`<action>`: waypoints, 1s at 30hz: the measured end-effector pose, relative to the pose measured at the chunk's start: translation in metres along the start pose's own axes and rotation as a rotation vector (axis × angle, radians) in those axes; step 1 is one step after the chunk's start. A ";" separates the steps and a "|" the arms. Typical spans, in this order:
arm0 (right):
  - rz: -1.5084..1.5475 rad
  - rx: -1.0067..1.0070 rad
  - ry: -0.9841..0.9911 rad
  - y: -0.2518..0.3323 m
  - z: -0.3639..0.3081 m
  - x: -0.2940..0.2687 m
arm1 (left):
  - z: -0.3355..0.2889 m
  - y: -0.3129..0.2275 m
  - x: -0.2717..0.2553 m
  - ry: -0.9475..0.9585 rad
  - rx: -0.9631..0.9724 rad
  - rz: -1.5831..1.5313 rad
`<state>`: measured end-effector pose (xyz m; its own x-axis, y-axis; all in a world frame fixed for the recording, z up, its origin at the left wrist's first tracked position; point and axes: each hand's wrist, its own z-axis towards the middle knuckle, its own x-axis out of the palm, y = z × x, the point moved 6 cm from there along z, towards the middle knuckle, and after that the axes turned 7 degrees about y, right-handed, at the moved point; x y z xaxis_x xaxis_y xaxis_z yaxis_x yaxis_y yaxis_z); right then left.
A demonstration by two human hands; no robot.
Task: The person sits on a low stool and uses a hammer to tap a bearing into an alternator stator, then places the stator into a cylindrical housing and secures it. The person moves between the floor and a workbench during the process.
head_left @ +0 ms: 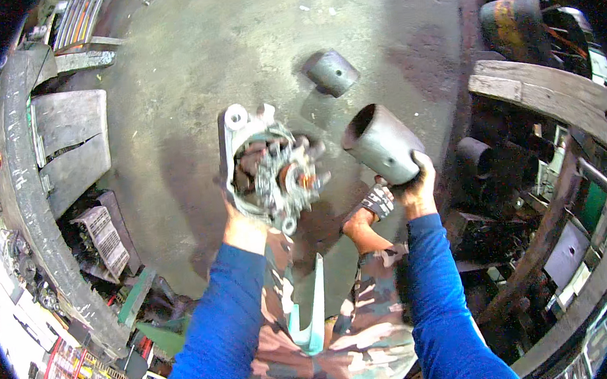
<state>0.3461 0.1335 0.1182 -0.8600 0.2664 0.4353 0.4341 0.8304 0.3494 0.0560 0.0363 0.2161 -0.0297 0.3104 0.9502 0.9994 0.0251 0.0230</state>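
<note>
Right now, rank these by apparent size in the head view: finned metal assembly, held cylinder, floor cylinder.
1. Finned metal assembly
2. Held cylinder
3. Floor cylinder, which lies farther from the camera, so its true size is unsure.

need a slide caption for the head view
Left hand holds an alternator-like assembly; right hand, a hollow metal cylinder.

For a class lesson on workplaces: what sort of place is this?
Probably a mechanical repair workshop. The left hand holds an opened metal machine part, the right hand a hollow metal cylinder, and another cylinder lies on the stained floor.
</note>
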 end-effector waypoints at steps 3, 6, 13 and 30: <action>0.156 -0.181 0.133 0.040 -0.070 -0.004 | 0.022 0.002 0.023 0.145 -0.069 0.048; 0.159 -0.395 0.073 0.058 -0.122 -0.011 | 0.031 0.012 0.018 -0.103 -0.022 0.087; 0.220 -0.450 0.240 0.037 -0.163 0.014 | 0.042 0.041 0.017 -0.203 -0.085 0.198; -0.712 -0.708 0.402 0.049 -0.201 0.139 | 0.028 0.041 0.027 -0.217 -0.118 0.442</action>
<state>0.3015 0.1127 0.3621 -0.8809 -0.4527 0.1377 0.0366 0.2248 0.9737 0.0958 0.0729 0.2341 0.4061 0.4574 0.7911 0.9120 -0.2571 -0.3195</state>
